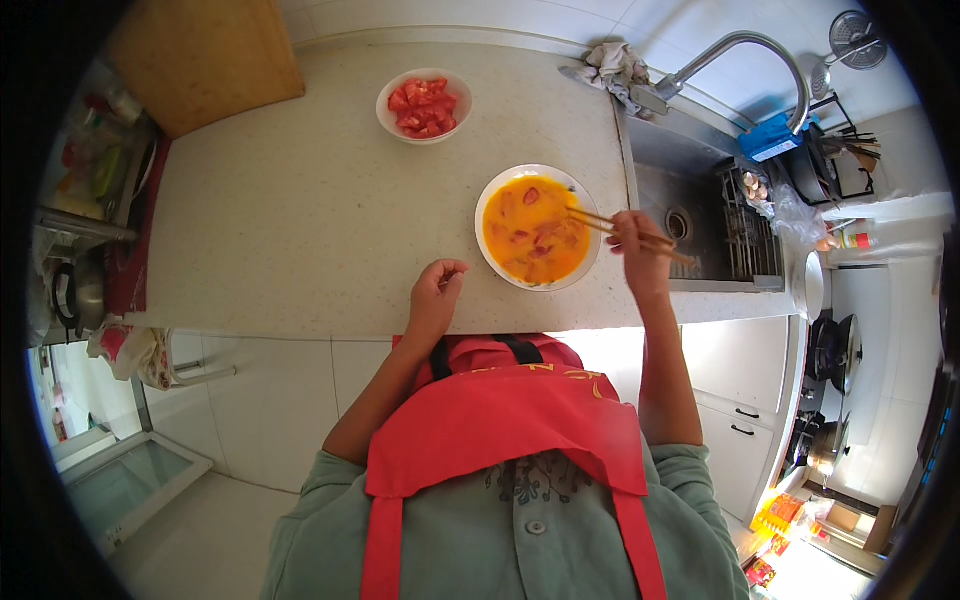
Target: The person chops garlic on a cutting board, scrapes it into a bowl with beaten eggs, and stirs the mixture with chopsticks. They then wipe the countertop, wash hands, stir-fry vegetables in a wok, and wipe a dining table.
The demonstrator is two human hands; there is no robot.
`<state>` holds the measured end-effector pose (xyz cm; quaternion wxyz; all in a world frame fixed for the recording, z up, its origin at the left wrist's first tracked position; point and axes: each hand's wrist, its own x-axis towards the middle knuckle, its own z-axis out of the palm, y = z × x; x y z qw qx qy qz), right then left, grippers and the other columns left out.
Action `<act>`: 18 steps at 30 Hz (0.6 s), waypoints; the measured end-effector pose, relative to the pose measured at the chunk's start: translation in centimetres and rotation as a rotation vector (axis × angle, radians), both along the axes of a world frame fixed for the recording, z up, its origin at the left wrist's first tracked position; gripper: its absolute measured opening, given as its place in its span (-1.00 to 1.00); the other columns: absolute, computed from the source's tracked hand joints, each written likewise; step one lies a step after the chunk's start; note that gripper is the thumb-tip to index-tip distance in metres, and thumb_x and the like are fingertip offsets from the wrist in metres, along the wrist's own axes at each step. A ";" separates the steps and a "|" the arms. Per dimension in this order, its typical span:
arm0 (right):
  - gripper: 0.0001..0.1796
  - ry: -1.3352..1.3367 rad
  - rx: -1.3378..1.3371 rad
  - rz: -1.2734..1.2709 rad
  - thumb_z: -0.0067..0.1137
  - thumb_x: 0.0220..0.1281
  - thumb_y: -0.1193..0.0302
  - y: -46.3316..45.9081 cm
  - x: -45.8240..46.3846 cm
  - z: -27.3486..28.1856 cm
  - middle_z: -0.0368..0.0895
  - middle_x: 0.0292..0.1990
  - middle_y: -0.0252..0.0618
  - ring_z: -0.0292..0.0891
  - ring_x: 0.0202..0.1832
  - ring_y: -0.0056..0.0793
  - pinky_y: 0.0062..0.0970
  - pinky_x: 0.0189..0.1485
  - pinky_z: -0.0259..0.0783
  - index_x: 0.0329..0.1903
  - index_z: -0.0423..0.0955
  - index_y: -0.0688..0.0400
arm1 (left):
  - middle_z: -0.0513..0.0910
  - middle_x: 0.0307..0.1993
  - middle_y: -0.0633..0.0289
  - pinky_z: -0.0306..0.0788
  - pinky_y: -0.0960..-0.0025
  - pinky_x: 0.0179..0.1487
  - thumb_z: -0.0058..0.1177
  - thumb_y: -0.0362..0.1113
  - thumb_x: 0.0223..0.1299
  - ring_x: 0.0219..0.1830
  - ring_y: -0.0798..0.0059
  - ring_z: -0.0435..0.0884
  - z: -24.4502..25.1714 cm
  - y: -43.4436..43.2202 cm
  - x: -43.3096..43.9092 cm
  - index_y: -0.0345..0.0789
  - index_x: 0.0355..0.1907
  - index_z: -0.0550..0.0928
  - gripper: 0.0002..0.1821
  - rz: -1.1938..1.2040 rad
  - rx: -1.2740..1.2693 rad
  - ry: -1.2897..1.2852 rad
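My right hand [643, 255] grips a pair of wooden chopsticks [589, 217] beside the right rim of a white bowl [480, 241]. The chopstick tips reach into the bowl, at the beaten egg [517, 210], which has reddish pieces in it. My left hand [436, 294] rests on the countertop at the lower left of that bowl, apart from it. Its fingers are curled in and I see nothing held in them. Farther back stands a smaller white bowl [383, 120] of cut tomato chunks [424, 109].
A sink [664, 169] with a curved faucet [739, 37] lies to the right. Inside it sits a wire rack [739, 225]. A crumpled cloth [619, 71] lies behind the faucet base. At the back left a wooden board [206, 60] leans upright. The pale countertop [300, 225] ends before my apron [502, 420].
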<state>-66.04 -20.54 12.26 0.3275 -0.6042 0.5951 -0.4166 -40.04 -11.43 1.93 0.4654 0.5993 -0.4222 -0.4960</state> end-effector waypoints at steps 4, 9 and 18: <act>-0.73 -0.065 0.009 0.007 -0.01 0.28 0.29 0.1 0.9 0.6 0.55 -0.50 -0.29 0.49 -0.49 -0.63 -0.66 -0.43 0.41 -0.30 0.49 0.28 | 0.55 -0.29 0.36 0.33 0.60 -0.11 -0.09 -0.41 0.20 -0.25 0.70 0.47 -0.4 -0.3 -0.2 -0.36 -0.19 0.53 -0.84 -0.017 -0.056 -0.015; -0.74 -0.051 0.018 0.080 -0.01 0.27 0.30 -1.6 1.7 -1.0 0.55 -0.50 -0.29 0.47 -0.46 -0.63 -0.64 -0.38 0.40 -0.29 0.50 0.28 | 0.53 -0.31 0.38 0.33 0.62 -0.13 -0.09 -0.42 0.20 -0.27 0.72 0.45 0.2 -0.5 -0.6 -0.36 -0.18 0.53 -0.84 -0.056 -0.026 0.024; -0.71 0.059 0.096 0.234 -0.01 0.29 0.28 -1.4 3.4 0.1 0.57 -0.40 -0.26 0.50 -0.36 -0.60 -0.63 -0.29 0.43 -0.25 0.50 0.27 | 0.53 -0.33 0.36 0.34 0.61 -0.18 -0.08 -0.44 0.17 -0.31 0.69 0.45 -0.6 0.0 -0.5 -0.36 -0.22 0.53 -0.86 -0.015 -0.050 0.050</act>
